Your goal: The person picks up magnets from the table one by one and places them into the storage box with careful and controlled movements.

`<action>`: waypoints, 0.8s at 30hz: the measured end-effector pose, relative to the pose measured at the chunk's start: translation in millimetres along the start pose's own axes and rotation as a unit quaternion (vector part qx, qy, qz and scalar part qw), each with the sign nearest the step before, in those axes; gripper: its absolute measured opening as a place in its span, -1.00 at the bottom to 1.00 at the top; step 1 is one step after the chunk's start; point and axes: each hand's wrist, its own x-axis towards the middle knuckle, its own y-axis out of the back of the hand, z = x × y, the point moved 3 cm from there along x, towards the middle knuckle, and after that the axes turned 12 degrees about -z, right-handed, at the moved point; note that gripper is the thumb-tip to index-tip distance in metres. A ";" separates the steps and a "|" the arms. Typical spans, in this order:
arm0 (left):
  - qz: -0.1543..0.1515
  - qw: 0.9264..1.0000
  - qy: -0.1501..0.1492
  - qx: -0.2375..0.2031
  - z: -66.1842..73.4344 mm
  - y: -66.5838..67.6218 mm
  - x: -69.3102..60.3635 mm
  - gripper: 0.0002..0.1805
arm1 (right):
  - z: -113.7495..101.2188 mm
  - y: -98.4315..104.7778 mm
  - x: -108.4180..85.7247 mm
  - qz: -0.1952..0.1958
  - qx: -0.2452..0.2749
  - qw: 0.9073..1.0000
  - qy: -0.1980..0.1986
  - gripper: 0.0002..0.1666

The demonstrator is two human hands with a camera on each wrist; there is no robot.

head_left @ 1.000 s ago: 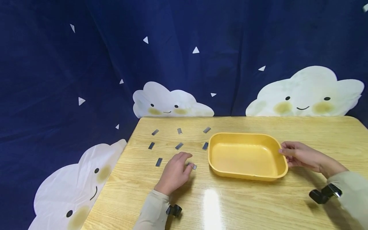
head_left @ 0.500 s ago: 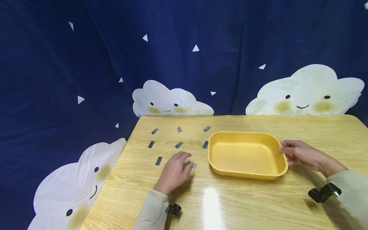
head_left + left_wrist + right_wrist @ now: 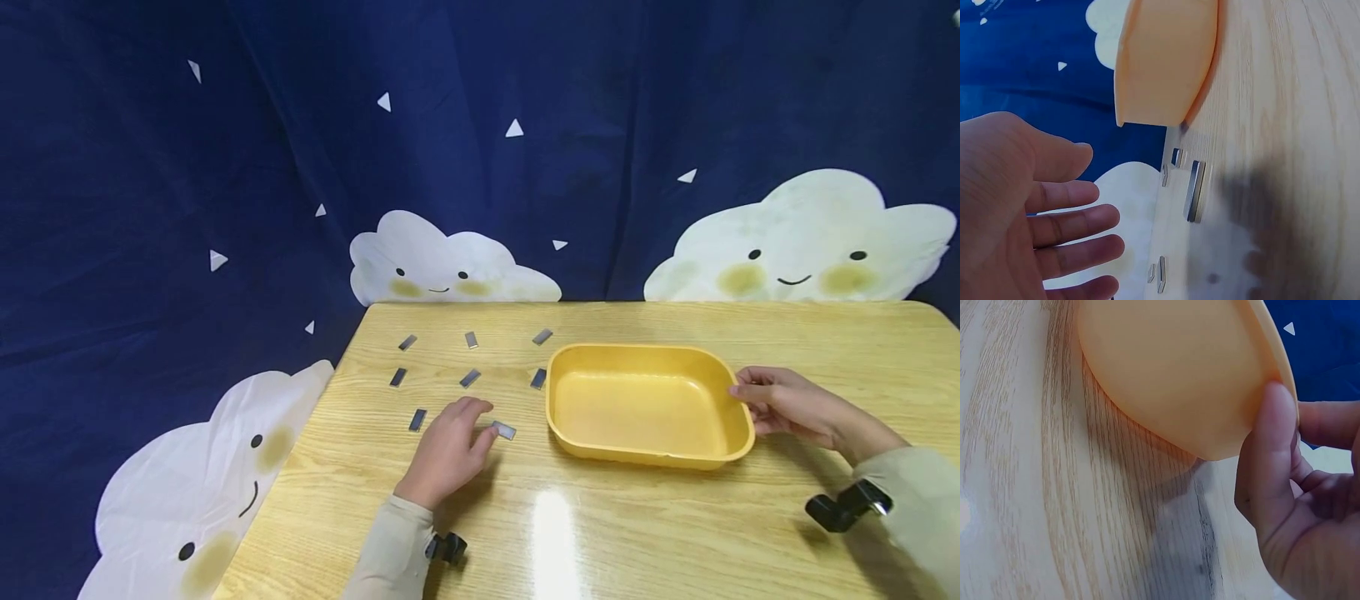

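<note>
My left hand (image 3: 448, 450) hovers over the table with fingers apart and relaxed, holding nothing. Beside its thumb lies a small flat grey piece (image 3: 504, 430); the left wrist view shows this piece (image 3: 1195, 191) on the wood, apart from the fingers (image 3: 1079, 225). My right hand (image 3: 798, 410) pinches the right rim of a yellow tub (image 3: 637, 404) between thumb and fingers, also seen in the right wrist view, where the hand (image 3: 1297, 487) grips the tub's edge (image 3: 1179, 369). Nothing lies inside the tub.
Several similar dark and grey pieces lie spread out on the wooden table (image 3: 637, 533) left of the tub, such as one at the front left (image 3: 417, 420) and one against the tub's left side (image 3: 538, 379). A blue curtain (image 3: 450, 150) with clouds hangs behind.
My left hand has drawn back slightly down and left, so more of the grey piece by its thumb shows. The right hand keeps its grip on the tub, which has not moved.
</note>
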 end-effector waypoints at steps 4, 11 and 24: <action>0.006 1.000 0.001 -0.003 -4.2 2.7 -2.9 -0.66 | 1.8 0.2 0.2 -0.003 -0.002 1.000 -0.002 -0.73; -0.008 0.999 0.015 0.031 -18.3 11.6 -9.3 -0.68 | 1.4 -1.3 0.7 -0.009 0.001 1.000 -0.001 -0.73; -0.017 0.990 0.083 0.115 -61.5 50.6 -17.4 -0.71 | -1.6 -1.1 -1.0 -0.012 0.002 1.000 -0.003 -0.71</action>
